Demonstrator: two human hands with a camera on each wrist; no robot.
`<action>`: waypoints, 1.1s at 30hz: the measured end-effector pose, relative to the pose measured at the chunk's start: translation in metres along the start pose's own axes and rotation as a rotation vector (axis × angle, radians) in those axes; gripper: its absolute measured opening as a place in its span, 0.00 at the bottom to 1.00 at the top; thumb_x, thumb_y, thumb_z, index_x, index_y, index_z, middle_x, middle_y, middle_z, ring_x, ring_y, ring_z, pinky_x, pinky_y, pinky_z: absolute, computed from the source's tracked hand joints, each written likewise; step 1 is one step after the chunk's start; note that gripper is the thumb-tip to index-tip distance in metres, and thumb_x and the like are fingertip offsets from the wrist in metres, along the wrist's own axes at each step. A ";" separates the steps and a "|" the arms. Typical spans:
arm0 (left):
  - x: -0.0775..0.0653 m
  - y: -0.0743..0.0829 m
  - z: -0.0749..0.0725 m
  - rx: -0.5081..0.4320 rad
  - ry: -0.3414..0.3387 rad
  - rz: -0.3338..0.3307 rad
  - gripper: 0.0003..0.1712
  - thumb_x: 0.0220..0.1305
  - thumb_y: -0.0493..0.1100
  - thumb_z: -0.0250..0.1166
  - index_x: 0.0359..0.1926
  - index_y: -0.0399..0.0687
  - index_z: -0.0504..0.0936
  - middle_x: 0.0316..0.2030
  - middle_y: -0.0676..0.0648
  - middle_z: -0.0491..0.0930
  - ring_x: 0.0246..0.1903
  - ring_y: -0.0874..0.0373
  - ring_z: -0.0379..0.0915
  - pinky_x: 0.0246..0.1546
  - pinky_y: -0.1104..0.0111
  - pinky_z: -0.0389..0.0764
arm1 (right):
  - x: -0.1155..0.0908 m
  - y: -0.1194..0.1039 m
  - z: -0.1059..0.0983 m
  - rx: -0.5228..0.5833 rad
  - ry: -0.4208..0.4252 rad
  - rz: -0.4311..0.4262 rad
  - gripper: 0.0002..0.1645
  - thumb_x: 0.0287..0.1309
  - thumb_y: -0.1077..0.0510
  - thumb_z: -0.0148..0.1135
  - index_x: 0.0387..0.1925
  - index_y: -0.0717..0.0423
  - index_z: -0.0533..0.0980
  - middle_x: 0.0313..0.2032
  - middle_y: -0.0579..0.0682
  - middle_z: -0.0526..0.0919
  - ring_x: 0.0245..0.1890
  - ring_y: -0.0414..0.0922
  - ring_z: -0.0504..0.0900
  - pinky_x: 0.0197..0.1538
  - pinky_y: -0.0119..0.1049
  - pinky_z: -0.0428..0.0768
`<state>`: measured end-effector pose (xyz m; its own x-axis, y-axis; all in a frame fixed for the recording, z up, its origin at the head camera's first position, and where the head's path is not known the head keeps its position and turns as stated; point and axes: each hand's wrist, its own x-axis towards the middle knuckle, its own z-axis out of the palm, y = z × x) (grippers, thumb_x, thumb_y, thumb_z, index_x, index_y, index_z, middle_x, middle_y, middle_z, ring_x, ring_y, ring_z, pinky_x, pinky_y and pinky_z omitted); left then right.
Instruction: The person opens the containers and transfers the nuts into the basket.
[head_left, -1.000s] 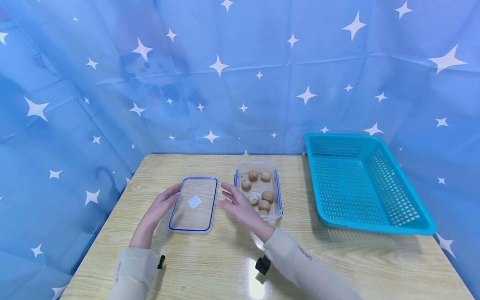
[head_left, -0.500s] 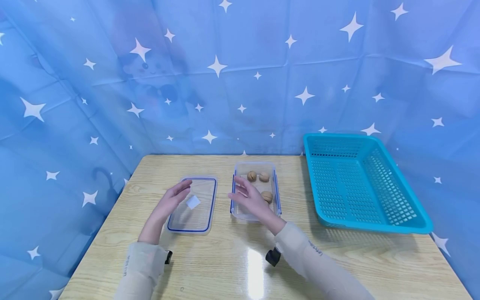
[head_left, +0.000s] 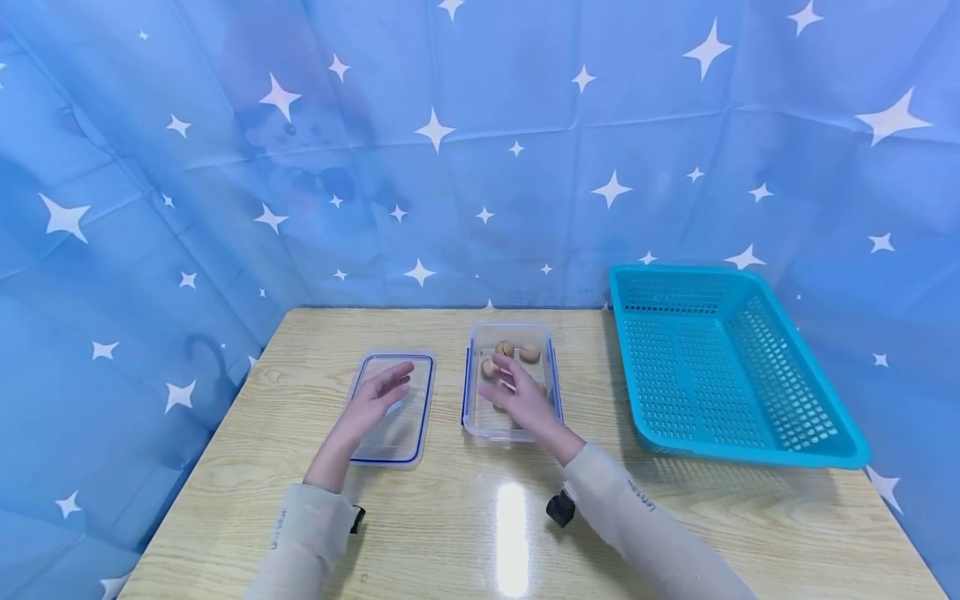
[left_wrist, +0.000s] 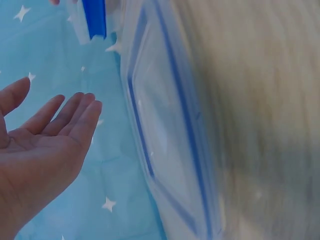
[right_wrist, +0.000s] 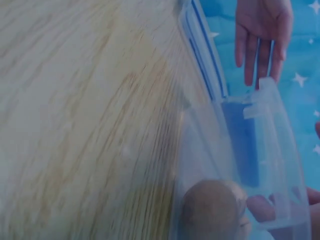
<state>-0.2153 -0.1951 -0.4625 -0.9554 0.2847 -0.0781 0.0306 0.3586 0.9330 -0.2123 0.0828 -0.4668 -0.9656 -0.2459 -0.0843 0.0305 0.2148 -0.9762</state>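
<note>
In the head view, my left hand (head_left: 375, 400) hovers over a clear lid (head_left: 393, 440) with a blue seal lying on the table. Its fingers are extended and hold nothing, as the left wrist view also shows. My right hand (head_left: 525, 404) is above a clear plastic food container (head_left: 495, 433) with blue side latches, fingers loosely spread. Inside lie several brown walnuts (head_left: 529, 353), some hidden beneath the hand. Through the container wall, the right wrist view shows a walnut (right_wrist: 210, 207) close up. The right fingertips (right_wrist: 261, 207) appear there beside it; no grasp is visible.
A turquoise perforated basket (head_left: 750, 454) stands on the right of the wooden table (head_left: 435, 533). A blue curtain (head_left: 480, 167) with white stars hangs behind the table and along its left side.
Both hands have shifted right. The left went from the lid's left edge to over its middle, and the right from between lid and container to above the walnuts. Lid and container stay put.
</note>
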 end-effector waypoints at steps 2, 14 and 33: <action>0.001 0.000 0.007 -0.003 -0.007 0.020 0.31 0.76 0.44 0.53 0.74 0.37 0.60 0.74 0.36 0.61 0.74 0.40 0.57 0.74 0.48 0.62 | 0.002 0.002 -0.002 -0.020 0.011 -0.005 0.43 0.67 0.50 0.62 0.76 0.56 0.55 0.76 0.59 0.58 0.76 0.60 0.58 0.77 0.54 0.61; 0.006 0.003 0.049 -0.065 -0.046 0.087 0.37 0.71 0.38 0.60 0.75 0.37 0.57 0.76 0.36 0.57 0.75 0.39 0.54 0.75 0.50 0.60 | 0.008 0.008 -0.010 -0.105 0.007 -0.016 0.43 0.65 0.56 0.63 0.75 0.61 0.56 0.75 0.63 0.58 0.75 0.63 0.57 0.77 0.57 0.59; 0.006 0.007 0.087 -0.014 -0.108 0.075 0.59 0.58 0.46 0.74 0.80 0.47 0.45 0.80 0.43 0.41 0.78 0.42 0.47 0.75 0.50 0.60 | 0.018 0.012 -0.010 -0.453 -0.031 -0.031 0.31 0.59 0.61 0.68 0.64 0.62 0.73 0.64 0.61 0.77 0.65 0.59 0.75 0.70 0.53 0.72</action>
<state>-0.1950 -0.1134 -0.4874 -0.9135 0.4043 -0.0445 0.0958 0.3201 0.9425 -0.2321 0.0906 -0.4785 -0.9559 -0.2857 -0.0687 -0.1214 0.5968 -0.7932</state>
